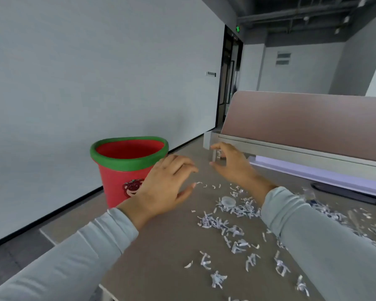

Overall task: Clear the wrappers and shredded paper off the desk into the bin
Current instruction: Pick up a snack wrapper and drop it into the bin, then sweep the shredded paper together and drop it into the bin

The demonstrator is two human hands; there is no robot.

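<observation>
A red bin (122,183) with a green rim and a bear sticker stands at the desk's left edge, and what I can see of its inside looks empty. White shredded paper (228,227) lies scattered over the brown desk (161,257), thickest in the middle and toward the right. A small clear plastic lid (228,201) rests among the shreds. My left hand (167,187) hovers open above the desk beside the bin, fingers spread. Further back, my right hand (230,164) is open too, with thumb and fingers curved and nothing in it.
A brown partition panel (308,124) with a grey base rail runs along the desk's far side. A lit strip and a dark flat stand (345,192) sit at the right. Floor and a white wall lie to the left of the desk.
</observation>
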